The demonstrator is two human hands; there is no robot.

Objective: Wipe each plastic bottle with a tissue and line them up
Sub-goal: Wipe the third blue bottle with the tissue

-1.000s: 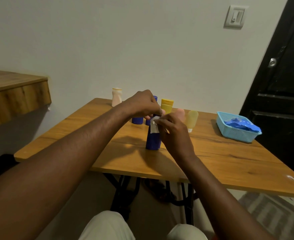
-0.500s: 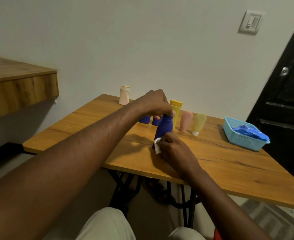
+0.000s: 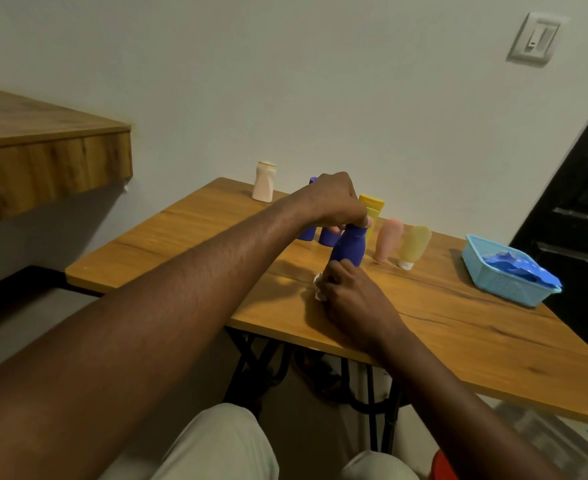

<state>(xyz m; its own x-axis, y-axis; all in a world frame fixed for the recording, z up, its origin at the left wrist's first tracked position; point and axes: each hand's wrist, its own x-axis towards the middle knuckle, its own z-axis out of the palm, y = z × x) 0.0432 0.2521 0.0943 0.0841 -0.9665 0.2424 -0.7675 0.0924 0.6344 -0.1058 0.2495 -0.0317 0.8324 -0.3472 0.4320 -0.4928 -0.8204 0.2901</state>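
left hand (image 3: 337,202) grips blue bottle (image 3: 349,245) top | right hand (image 3: 351,296) pinches tissue (image 3: 318,289) at base

Two bare, lightly haired forearms (image 3: 181,292); pale beige trousers (image 3: 223,445) over both knees at bottom edge.

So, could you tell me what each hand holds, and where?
Left hand grips the blue bottle by its top; right hand pinches a tissue at its base.

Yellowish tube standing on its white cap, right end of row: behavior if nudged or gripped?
Probably tips easily: the yellowish tube stands on a narrow white cap and widens upward. Likely soft, judging by its rounded, translucent-looking body. Falling, it could hit the pink tube beside it.
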